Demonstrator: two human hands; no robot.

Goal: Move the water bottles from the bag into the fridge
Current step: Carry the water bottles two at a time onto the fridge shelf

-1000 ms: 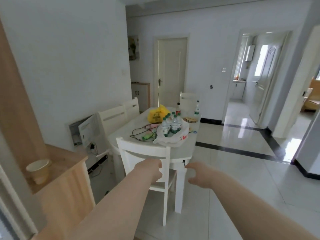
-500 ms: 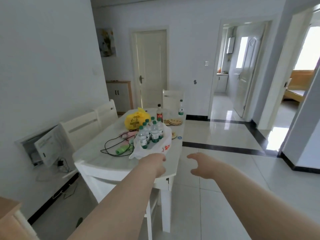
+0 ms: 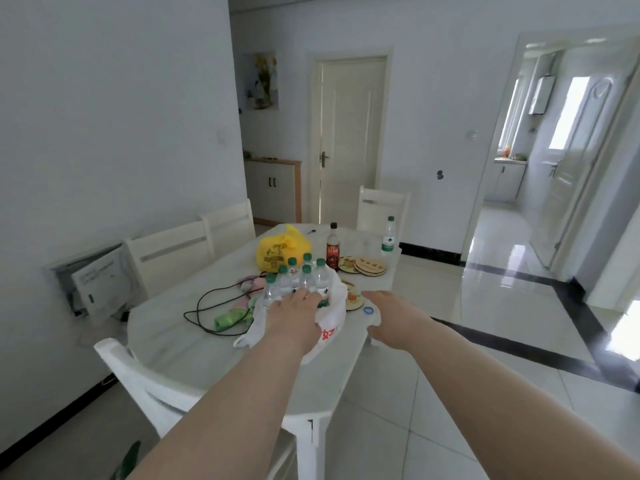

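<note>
A white plastic bag point(image 3: 330, 318) with red print sits on the white table point(image 3: 194, 344) and holds several green-capped water bottles point(image 3: 304, 278) standing upright. My left hand point(image 3: 292, 311) stretches over the bag's near side, fingers spread just in front of the bottles; it holds nothing. My right hand point(image 3: 388, 317) hovers to the right of the bag, near the table's right edge, fingers apart and empty. The fridge is not in view.
On the table also lie a yellow bag point(image 3: 282, 251), a dark sauce bottle point(image 3: 333, 247), a lone water bottle point(image 3: 389, 235), round coasters point(image 3: 369, 265), a black cable point(image 3: 214, 306) and a blue cap point(image 3: 368, 310). White chairs point(image 3: 149, 382) surround it. Tiled floor lies to the right.
I have walked up to the table, so the bag and bottles are much closer. Both hands have reached forward, the left one now over the bag.
</note>
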